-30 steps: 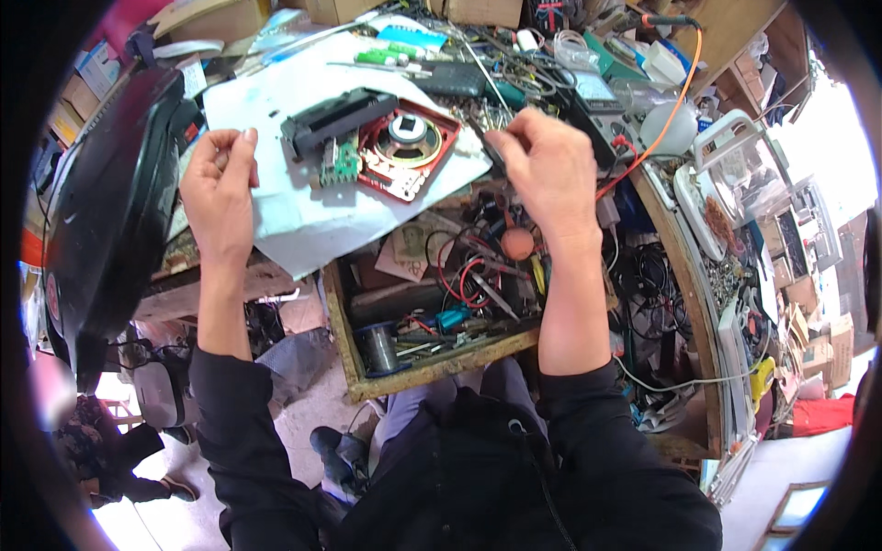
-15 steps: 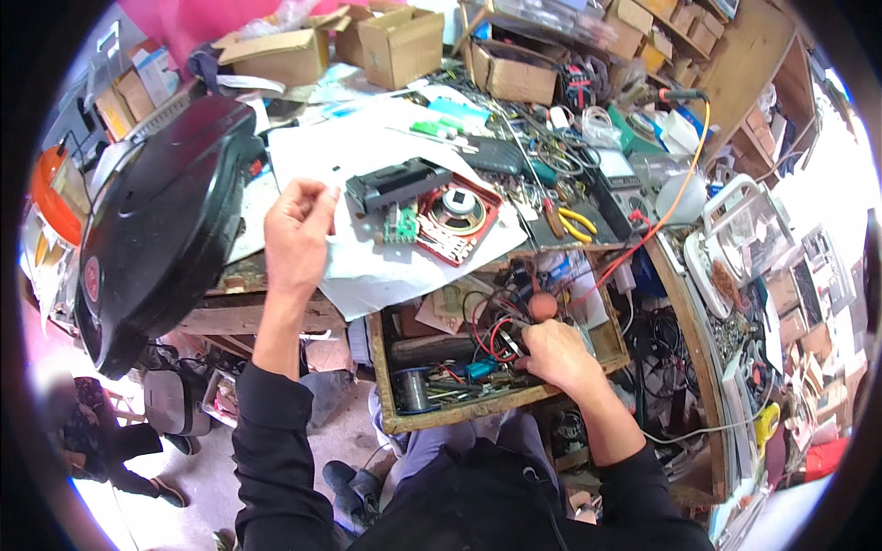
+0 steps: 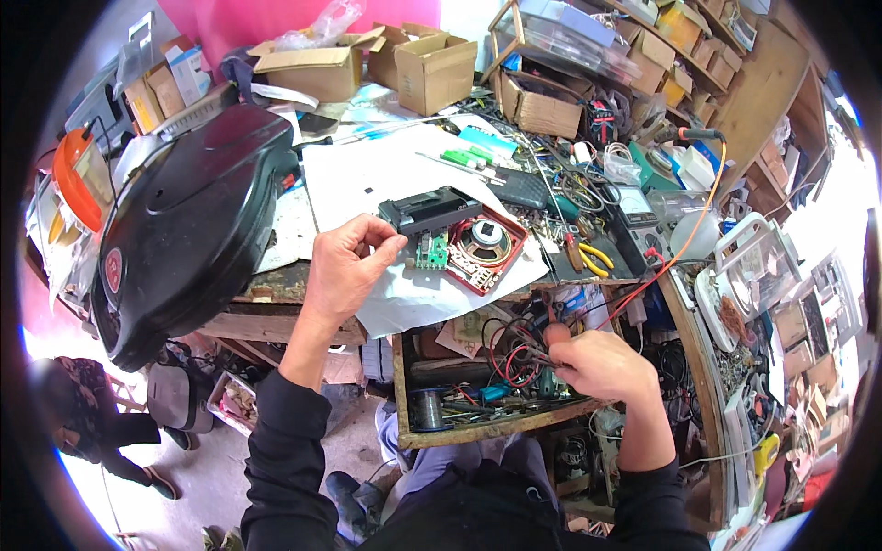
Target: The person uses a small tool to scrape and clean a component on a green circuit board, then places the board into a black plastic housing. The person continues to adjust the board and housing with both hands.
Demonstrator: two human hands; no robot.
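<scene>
Hovering over the drawer (image 3: 514,425): right hand (image 3: 602,365), grip unclear.
Beyond the drawer: left hand (image 3: 345,268) near circuit board (image 3: 430,254), grip also unclear.

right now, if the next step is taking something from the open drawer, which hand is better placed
Likely the right hand: it is at the open drawer, while the left hand is up by the green circuit board.

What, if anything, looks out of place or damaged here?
Nothing plainly damaged. The green circuit board looks odd, lying bare and uncased beside the red-framed speaker, and wires lie tangled in the open drawer.
</scene>
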